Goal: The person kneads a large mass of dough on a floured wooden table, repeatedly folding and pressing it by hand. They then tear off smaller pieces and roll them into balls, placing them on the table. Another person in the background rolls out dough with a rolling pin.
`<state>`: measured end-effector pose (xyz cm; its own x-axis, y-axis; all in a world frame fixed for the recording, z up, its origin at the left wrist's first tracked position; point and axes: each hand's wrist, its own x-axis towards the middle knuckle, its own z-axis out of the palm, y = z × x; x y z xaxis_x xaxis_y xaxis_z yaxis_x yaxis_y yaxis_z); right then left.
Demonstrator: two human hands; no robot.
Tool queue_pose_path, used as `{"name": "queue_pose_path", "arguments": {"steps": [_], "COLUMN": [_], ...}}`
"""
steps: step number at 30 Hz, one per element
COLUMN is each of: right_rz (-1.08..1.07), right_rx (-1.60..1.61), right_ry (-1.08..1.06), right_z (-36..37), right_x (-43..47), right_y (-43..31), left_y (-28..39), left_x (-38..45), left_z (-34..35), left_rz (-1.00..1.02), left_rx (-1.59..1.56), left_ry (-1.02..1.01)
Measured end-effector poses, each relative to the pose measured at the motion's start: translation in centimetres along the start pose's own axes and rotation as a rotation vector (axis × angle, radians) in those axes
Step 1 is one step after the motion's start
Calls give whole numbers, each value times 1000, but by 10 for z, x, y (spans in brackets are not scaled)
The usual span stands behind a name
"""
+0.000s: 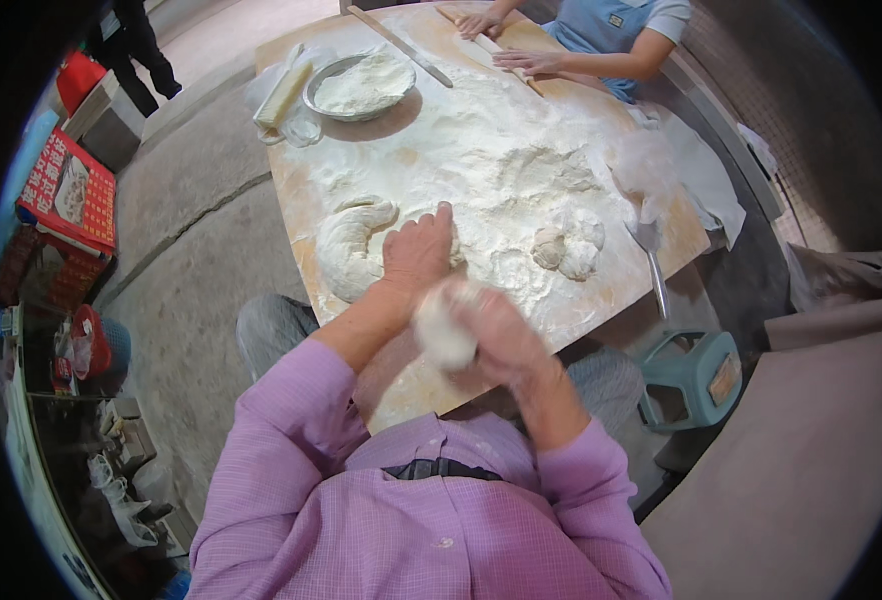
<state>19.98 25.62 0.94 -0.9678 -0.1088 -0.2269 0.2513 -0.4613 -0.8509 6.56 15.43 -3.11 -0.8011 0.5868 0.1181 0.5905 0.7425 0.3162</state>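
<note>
My left hand (420, 244) lies palm down over the floured wooden board (478, 382), its fingers pointing away from me. What is beneath the palm is mostly hidden, though a bit of dough shows at its right edge. Close on its left rests a thick, curved length of dough (343, 251). Nearer my body, my right hand (504, 334) is blurred, with its fingers around a pale rounded lump of dough (444, 330). Several small dough lumps (570, 244) sit in loose flour to the right.
A metal bowl of flour (362, 82) stands at the far left, beside a wrapped bundle (283, 101). A wooden stick (403, 45) lies nearby. Across the board, a co-worker's hands (512, 52) press a rolling pin (504, 56). A metal scraper (652, 255) overhangs the right edge, above a plastic stool (692, 379).
</note>
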Motion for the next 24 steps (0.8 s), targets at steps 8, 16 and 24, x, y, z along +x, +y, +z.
{"name": "queue_pose_path", "arguments": {"steps": [8, 16, 24], "right_rz": [-267, -78, -283], "right_rx": [-496, -38, -657], "right_ry": [654, 500, 497], "right_z": [-48, -35, -24], "right_x": [9, -15, -15], "right_y": [-21, 18, 9], "left_y": [-42, -16, 8], "left_x": [-52, -61, -53], "left_z": [-33, -21, -18], "left_rz": [296, 291, 438], "left_rx": [-14, -559, -574], "left_ry": [27, 86, 161]}}
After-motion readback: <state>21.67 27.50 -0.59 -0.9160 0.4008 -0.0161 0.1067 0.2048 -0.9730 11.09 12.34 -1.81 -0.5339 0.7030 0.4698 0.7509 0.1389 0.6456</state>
